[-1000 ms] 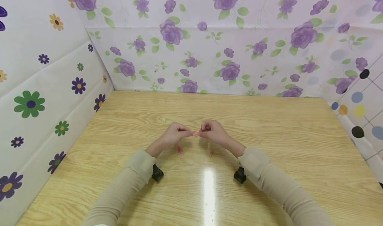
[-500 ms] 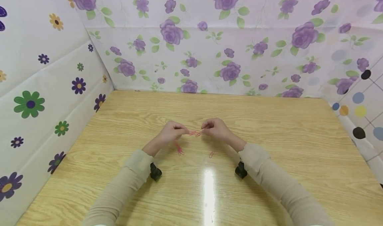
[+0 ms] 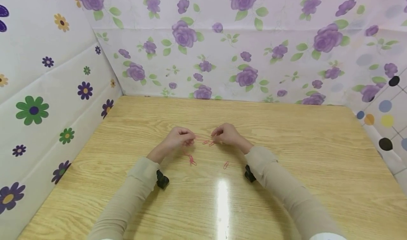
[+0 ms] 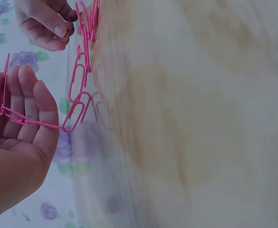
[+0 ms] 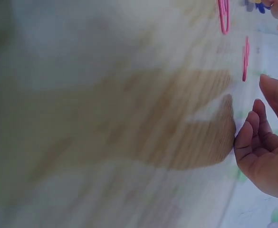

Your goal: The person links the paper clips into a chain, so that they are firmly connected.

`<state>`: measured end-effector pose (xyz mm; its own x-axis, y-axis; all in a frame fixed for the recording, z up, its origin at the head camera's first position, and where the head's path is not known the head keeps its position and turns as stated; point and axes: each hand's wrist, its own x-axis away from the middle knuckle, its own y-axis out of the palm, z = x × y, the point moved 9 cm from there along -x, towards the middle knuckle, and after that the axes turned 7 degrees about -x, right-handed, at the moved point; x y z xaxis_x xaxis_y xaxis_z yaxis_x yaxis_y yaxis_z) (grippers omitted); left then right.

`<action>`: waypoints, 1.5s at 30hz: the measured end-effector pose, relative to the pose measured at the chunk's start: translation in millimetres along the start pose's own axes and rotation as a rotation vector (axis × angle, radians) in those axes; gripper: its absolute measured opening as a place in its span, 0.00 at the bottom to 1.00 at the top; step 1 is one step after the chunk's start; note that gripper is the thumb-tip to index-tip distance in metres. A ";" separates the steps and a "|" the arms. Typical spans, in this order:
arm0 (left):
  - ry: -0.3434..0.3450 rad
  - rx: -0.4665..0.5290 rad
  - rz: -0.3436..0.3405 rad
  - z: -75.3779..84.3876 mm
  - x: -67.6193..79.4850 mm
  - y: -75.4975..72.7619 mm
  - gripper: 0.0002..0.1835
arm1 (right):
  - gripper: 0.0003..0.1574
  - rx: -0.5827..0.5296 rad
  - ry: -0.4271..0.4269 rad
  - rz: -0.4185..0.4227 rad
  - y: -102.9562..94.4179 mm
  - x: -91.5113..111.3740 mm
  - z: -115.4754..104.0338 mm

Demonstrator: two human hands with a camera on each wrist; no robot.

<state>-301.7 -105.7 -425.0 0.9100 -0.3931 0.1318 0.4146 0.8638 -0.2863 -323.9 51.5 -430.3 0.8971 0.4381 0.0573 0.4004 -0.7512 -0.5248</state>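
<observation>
With twelve o'clock toward the back wall in the head view, the person's left hand [image 3: 178, 139] pinches a pink paperclip between thumb and fingertips. That clip is the end of a paperclip chain [image 4: 66, 128], which crosses in front of the fingers in the left wrist view, then runs off toward the right hand's side. Bunched clips [image 3: 191, 160] sit at about five o'clock from the left hand, beneath it.

The right hand [image 3: 226, 134] is released: its fingers are loosely bent, with a gap between thumb and fingertips in the right wrist view. A pair of pink clips [image 3: 208, 142] lies at about eight o'clock from it, just beside the fingertips and at three o'clock from the left hand; whether they link to the chain is unclear. A separate paperclip [image 3: 226, 165] lies at six o'clock from the right hand.

All this is on or just above a wood-grain table [image 3: 286, 134]. A purple-flowered cloth [image 3: 210, 49] stands at twelve o'clock, and a daisy-patterned covering [image 3: 38, 88] at nine to ten. Small black devices sit under both wrists, below the cuffs of beige sleeves [image 3: 127, 190].
</observation>
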 end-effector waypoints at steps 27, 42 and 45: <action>-0.002 -0.054 -0.002 -7.2 -2.5 -8.2 0.16 | 0.08 0.277 -0.052 -0.199 26.5 -19.1 -12.1; -0.020 -0.096 -0.012 -3.9 -2.2 -4.5 0.15 | 0.07 -0.022 -0.042 -0.173 14.0 -10.7 -2.7; -0.023 -0.101 -0.013 -4.8 -3.0 -3.5 0.15 | 0.08 -0.064 -0.051 -0.156 9.8 -4.2 -10.5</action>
<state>-305.9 -109.0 -428.9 0.9050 -0.3952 0.1576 0.4250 0.8224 -0.3782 -321.8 37.1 -426.8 0.8133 0.5748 0.0896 0.5463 -0.7017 -0.4574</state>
